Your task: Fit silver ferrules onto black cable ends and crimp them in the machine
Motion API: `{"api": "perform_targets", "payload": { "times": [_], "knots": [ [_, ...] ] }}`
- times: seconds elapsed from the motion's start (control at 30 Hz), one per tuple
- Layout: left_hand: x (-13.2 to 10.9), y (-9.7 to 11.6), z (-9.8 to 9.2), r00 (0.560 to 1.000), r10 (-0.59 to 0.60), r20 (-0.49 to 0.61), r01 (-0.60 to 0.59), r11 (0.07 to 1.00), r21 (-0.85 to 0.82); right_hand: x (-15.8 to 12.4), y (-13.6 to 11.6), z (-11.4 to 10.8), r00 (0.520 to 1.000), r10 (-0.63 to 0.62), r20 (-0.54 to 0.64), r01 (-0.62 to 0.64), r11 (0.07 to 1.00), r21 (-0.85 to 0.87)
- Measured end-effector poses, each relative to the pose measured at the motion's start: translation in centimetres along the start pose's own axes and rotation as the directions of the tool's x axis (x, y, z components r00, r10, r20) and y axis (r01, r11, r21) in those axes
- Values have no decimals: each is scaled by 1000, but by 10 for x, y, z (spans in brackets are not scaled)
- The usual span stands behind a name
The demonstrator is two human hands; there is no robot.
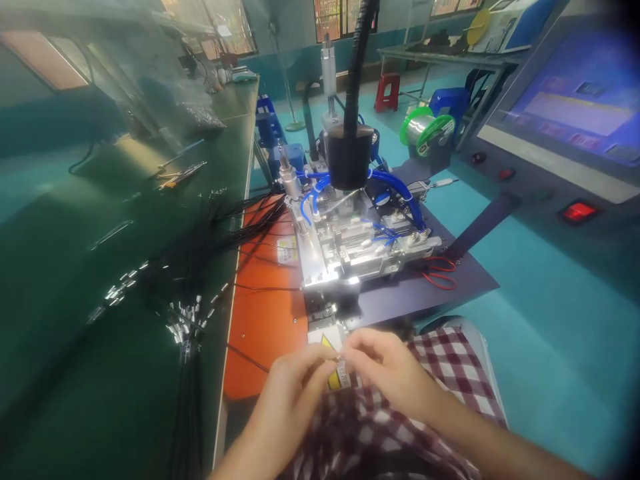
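My left hand [303, 383] and my right hand [379, 363] meet close together in front of the machine [350, 240], above my lap. Thumb and forefinger of each are pinched, fingertips nearly touching. Whatever lies between them is too small to make out. Just behind the fingertips is a white label with yellow warning triangles [327, 340] on the machine's front. Thin black cables [260, 223] run from the machine's left side over the orange board [267, 310]. To the left, a bundle of black cables with silvery ends [186, 323] lies on the green table.
The green table [125, 380] carries another cable bundle with shiny tips [120, 287]. At right stands a control panel [565, 133] with a lit red switch [579, 212]. A black flexible tube [357, 73] hangs over the machine. Behind it is a green wire spool [425, 132].
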State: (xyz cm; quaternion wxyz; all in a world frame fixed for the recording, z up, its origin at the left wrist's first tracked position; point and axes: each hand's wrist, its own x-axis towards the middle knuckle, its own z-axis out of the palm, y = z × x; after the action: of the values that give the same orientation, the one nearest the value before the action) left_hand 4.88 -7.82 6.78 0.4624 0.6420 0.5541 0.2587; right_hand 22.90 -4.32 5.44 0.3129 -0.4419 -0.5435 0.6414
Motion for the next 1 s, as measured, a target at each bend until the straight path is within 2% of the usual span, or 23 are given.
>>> {"api": "perform_targets", "payload": {
  "times": [0.1, 0.3, 0.37, 0.43, 0.5, 0.57, 0.63, 0.67, 0.7, 0.73, 0.8, 0.83, 0.9, 1.0],
  "knots": [
    [11, -4, -3, 997, -49, -63, 44, 996, -79, 7, 8, -4, 1000, 1, 1, -1, 997, 78],
    [16, 0, -6, 991, -73, -111, 60, 992, -113, 9, 8, 2, 999, 14, -31, -12, 999, 35],
    [17, 1, -8, 994, -53, -91, 43, 993, -108, 11, 6, 3, 997, -58, -53, 57, 998, -11],
    [18, 1, -12, 999, -43, -19, 40, 992, -123, 16, 5, 0, 978, -208, -15, 205, 972, -114],
    [19, 2, -17, 994, -67, 84, 79, 986, -150, 23, 5, -9, 908, -400, 124, 419, 880, -226],
    [22, 4, -19, 976, -135, 171, 165, 970, -176, 31, 4, -19, 782, -554, 284, 623, 704, -341],
    [24, 6, -19, 963, -191, 192, 231, 950, -209, 36, 4, -26, 674, -629, 388, 732, 494, -469],
    [24, 7, -19, 963, -203, 175, 240, 945, -224, 38, 3, -28, 648, -643, 409, 749, 438, -498],
    [25, 8, -18, 969, -202, 146, 232, 944, -236, 38, 3, -29, 648, -649, 398, 746, 439, -500],
    [26, 8, -16, 975, -192, 108, 214, 946, -245, 37, 3, -28, 681, -646, 345, 719, 499, -485],
    [27, 7, -13, 985, -170, 31, 173, 953, -249, 33, 3, -24, 805, -578, 134, 575, 704, -417],
    [27, 6, -12, 987, -160, -4, 154, 956, -248, 31, 4, -20, 867, -498, 10, 467, 806, -364],
    [28, 3, -9, 989, -134, -68, 115, 966, -233, 25, 5, -14, 940, -305, -154, 264, 934, -240],
    [28, -1, -6, 986, -99, -131, 78, 984, -159, 22, 5, -6, 981, -93, -168, 83, 994, -63]
  ]
}}
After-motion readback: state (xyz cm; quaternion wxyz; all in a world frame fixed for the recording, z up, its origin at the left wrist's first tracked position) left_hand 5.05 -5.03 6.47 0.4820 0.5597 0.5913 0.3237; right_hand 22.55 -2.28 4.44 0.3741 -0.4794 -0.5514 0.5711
